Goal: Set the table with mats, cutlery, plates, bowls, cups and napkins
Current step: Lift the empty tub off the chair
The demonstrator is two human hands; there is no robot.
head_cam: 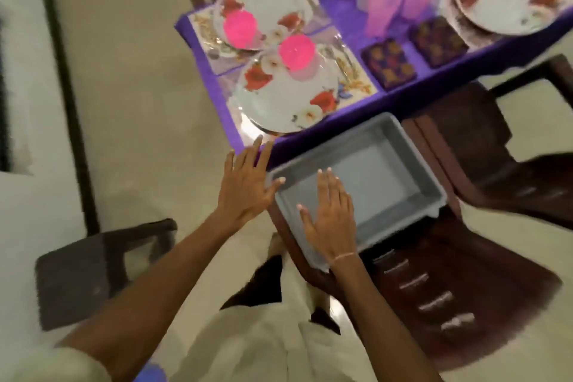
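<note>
Both hands are out flat, fingers straight and spread, gripping nothing. The left hand [245, 186] reaches toward the near corner of the purple-clothed table [403, 96], its thumb by the rim of a grey plastic tub [387, 170]. The right hand [328, 217] hovers over the tub's inside; whether it touches, I cannot tell. The tub sits on a dark brown chair [434, 288] pushed against the table. On the cloth, the nearest floral plate [285, 96] rests on a placemat [356, 71] and carries a pink bowl [296, 51]. Blurred cutlery [341, 53] lies just beside it, with dark patterned napkins [389, 62] and pink cups [379, 9] further in. Pale floor [139, 102] spreads left, where a second chair [93, 267] stands.
</note>
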